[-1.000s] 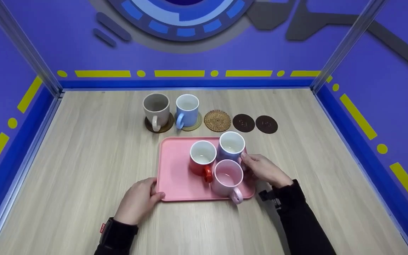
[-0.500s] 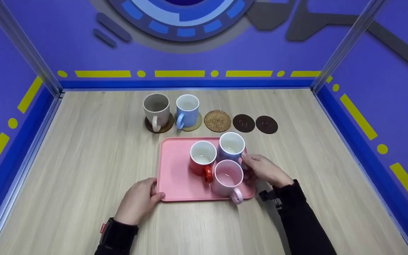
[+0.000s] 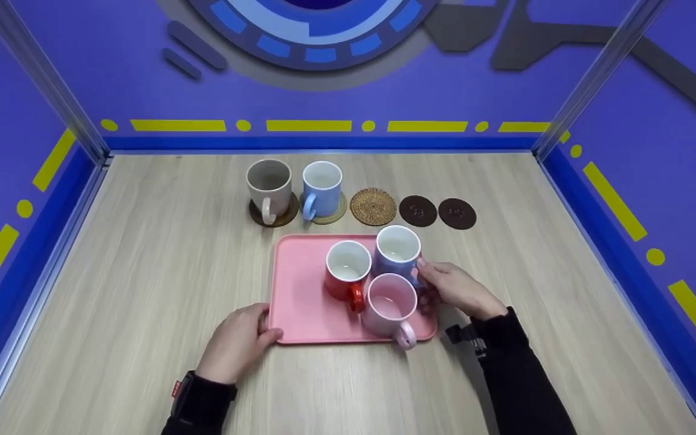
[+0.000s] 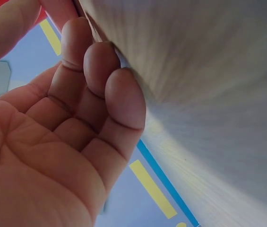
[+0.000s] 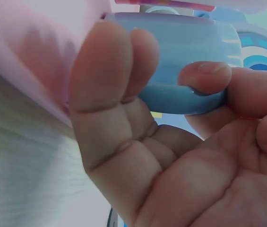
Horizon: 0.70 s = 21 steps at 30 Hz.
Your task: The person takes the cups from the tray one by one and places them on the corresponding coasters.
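Note:
On the table lies a pink tray [image 3: 299, 284] carrying three mugs. My left hand [image 3: 233, 341] holds its near left corner, thumb over the rim; in the left wrist view the fingers [image 4: 124, 99] are curled beside the tabletop. With my right hand [image 3: 460, 290] I pinch the handle [image 5: 185, 99] of a blue mug [image 3: 397, 251] at the tray's back right. The thumb and curled fingers close round that handle in the right wrist view. A red mug [image 3: 347, 272] stands left of it, and a pale pink mug [image 3: 390, 305] stands in front. The blue mug's base is hidden.
Behind the tray runs a row of coasters. A beige mug [image 3: 269, 187] and a light blue mug [image 3: 322, 190] stand on the two leftmost. Right of them lie a woven coaster [image 3: 373, 206] and two dark brown coasters [image 3: 418, 211]. Blue-purple panels [image 3: 324, 103] enclose the table.
The head view has shifted very slightly. A bit more of the blue mug's handle shows by my right fingers. Both hands, the tray and the other mugs keep nearly the same places.

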Each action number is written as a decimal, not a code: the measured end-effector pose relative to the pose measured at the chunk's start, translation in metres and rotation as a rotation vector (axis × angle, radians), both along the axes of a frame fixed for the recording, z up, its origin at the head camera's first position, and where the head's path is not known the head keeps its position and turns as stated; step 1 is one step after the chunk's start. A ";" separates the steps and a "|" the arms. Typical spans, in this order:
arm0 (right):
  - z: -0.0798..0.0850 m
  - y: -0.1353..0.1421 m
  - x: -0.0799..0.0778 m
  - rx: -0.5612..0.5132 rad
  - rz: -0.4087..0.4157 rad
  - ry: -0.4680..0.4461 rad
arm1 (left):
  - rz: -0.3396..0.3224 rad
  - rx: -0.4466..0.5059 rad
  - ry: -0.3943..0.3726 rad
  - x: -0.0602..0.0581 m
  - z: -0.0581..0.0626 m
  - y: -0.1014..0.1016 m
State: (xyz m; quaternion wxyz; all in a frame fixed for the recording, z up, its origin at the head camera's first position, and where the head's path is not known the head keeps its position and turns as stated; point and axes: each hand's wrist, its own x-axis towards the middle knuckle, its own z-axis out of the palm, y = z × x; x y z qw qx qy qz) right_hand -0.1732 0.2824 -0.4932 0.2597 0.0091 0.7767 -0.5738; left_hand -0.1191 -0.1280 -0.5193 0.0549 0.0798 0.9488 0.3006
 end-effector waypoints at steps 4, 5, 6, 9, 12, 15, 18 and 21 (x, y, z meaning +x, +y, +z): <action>0.008 0.004 -0.001 -0.012 -0.013 0.006 | -0.005 -0.002 0.006 -0.001 0.000 0.000; 0.011 0.005 -0.002 -0.020 -0.023 0.008 | -0.007 -0.003 0.008 -0.001 0.000 0.000; 0.014 0.006 -0.004 -0.025 -0.028 0.014 | -0.009 -0.003 0.011 -0.001 0.001 0.000; 0.023 0.005 -0.012 -0.049 -0.066 0.028 | -0.010 -0.006 0.019 -0.001 0.000 0.000; 0.028 -0.001 -0.026 -0.074 -0.083 0.041 | -0.005 -0.012 0.023 -0.001 0.000 0.000; 0.029 -0.012 -0.044 -0.111 -0.110 0.038 | -0.004 -0.012 0.015 0.000 0.000 0.000; 0.029 -0.025 -0.065 -0.137 -0.147 0.042 | -0.005 -0.005 0.008 0.001 0.000 0.001; 0.027 -0.038 -0.085 -0.155 -0.196 0.036 | -0.005 0.002 0.008 0.001 0.001 0.001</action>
